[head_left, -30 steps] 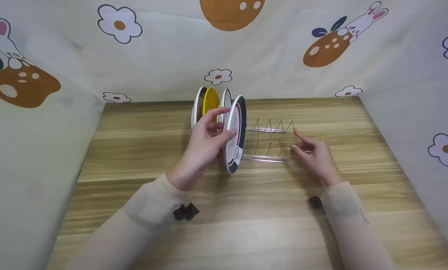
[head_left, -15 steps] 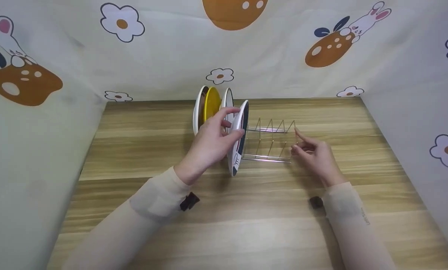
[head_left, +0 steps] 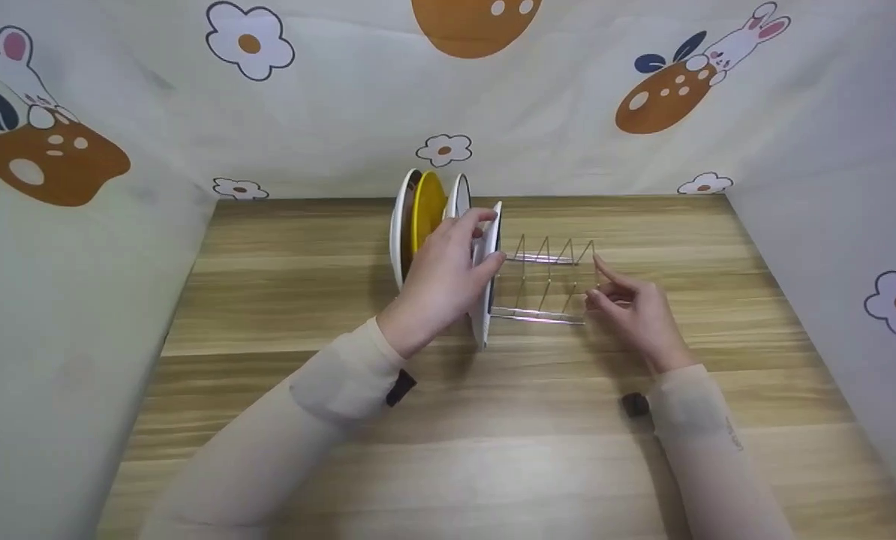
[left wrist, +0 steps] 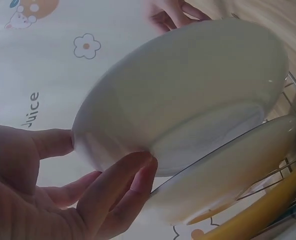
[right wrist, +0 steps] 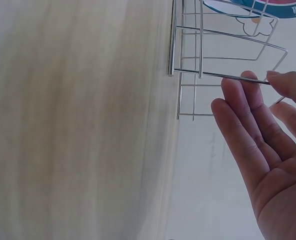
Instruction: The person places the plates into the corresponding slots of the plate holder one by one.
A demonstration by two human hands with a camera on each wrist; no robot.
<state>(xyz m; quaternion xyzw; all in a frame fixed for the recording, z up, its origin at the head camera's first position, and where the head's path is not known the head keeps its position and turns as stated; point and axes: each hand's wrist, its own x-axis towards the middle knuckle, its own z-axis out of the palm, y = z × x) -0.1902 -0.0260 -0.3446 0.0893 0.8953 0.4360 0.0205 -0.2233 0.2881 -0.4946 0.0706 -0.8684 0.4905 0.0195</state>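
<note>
My left hand (head_left: 448,281) holds a white plate (head_left: 484,322) with a dark rim band, thumb on its right face and fingers behind its left. The plate stands nearly upright, edge-on to the head view, at the rack's middle. In the left wrist view its pale underside (left wrist: 188,85) faces the camera and the fingers (left wrist: 120,185) touch it. My right hand (head_left: 639,319) pinches the end wire of the metal wire plate rack (head_left: 542,318); thumb and fingertips meet the wire (right wrist: 228,76) in the right wrist view. Whether the plate's lower edge sits between wires is hidden.
Left of the held plate, a white-rimmed plate (head_left: 461,193), a yellow plate (head_left: 430,199) and a white plate with brown (head_left: 398,232) stand upright in the rack. Bare wire slots lie to the right. Patterned cloth (head_left: 328,112) encloses the wooden table (head_left: 493,450).
My left hand has moved slightly right with the plate, which has turned from showing its patterned face to nearly edge-on. My right hand keeps its hold on the rack's end.
</note>
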